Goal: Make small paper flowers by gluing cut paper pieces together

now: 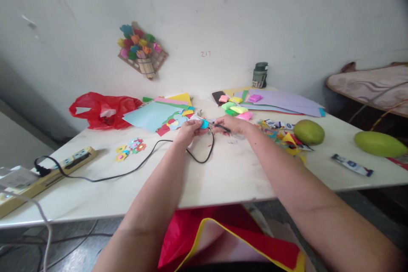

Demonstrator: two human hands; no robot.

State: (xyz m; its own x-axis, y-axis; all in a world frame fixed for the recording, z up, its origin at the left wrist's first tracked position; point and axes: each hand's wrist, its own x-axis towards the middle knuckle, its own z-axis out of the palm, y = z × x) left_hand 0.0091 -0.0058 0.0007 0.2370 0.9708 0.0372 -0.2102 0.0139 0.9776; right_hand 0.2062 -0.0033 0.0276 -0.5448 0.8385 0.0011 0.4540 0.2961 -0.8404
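Observation:
Near the middle of the table, my left hand is closed on a small blue paper piece. Just to its right, my right hand is closed round a dark, thin tool, whose tip points at the blue paper; its exact kind is too small to tell. A black cord loops on the table below my hands and runs left to a power strip. Cut paper shapes lie beside my left hand, and small paper flowers are further left.
A red plastic bag and coloured sheets lie at the back left. Behind my right hand are clay packets, a phone and a bottle. Paper scraps, green fruit and a tube lie right.

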